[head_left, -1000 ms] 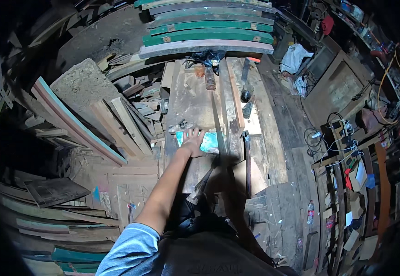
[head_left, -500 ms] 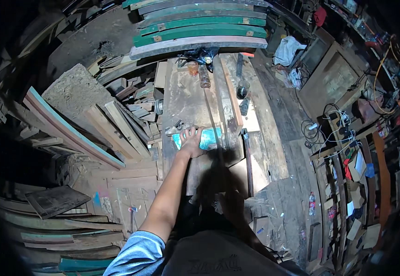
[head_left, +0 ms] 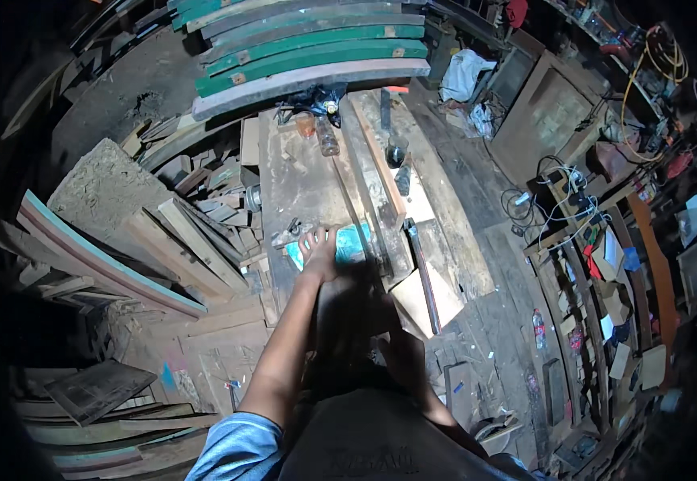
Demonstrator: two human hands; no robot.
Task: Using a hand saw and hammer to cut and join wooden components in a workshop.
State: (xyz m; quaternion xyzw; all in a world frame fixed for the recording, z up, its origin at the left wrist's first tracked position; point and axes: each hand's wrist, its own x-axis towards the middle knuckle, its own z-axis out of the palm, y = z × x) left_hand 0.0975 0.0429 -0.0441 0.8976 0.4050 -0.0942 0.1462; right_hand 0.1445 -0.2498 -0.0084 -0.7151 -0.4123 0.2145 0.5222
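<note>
We have a turquoise sheet (head_left: 352, 242) on the wooden counter (head_left: 286, 186) at the frame's centre; our left hand (head_left: 318, 253) lies open across it, fingers spread, seemingly to keep it from sliding. Our right hand (head_left: 401, 346), lower centre, is too shadowed for us to tell its grip. A dark-filled glass (head_left: 397, 155) sits upper centre, perhaps kept clear of our hands
</note>
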